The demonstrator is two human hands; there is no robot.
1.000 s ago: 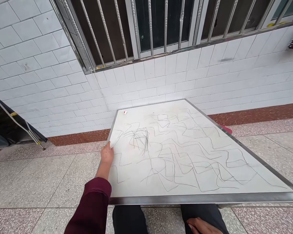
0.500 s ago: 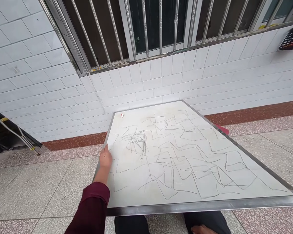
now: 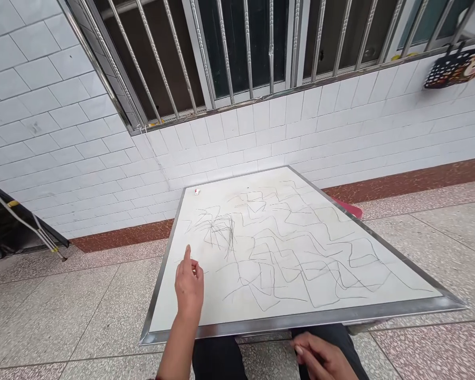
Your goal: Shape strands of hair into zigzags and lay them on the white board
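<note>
Near the desk's (image 3: 269, 321) left edge, the empty left hand (image 3: 189, 282), index straight, other fingers curled, is best moved lightly; the half-curled right hand's (image 3: 320, 353) hold cannot be told.

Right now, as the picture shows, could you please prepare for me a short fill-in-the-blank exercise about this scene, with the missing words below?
1. Over the table, the left hand has one ____ stretched toward the wall.
2. The window is crossed by a row of metal ____.
3. The bag hangs near the picture's upper ____ corner.
4. Inside its grey frame, the table is ____, with dark lines on it.

Missing words: finger; bars; right; white.
</note>
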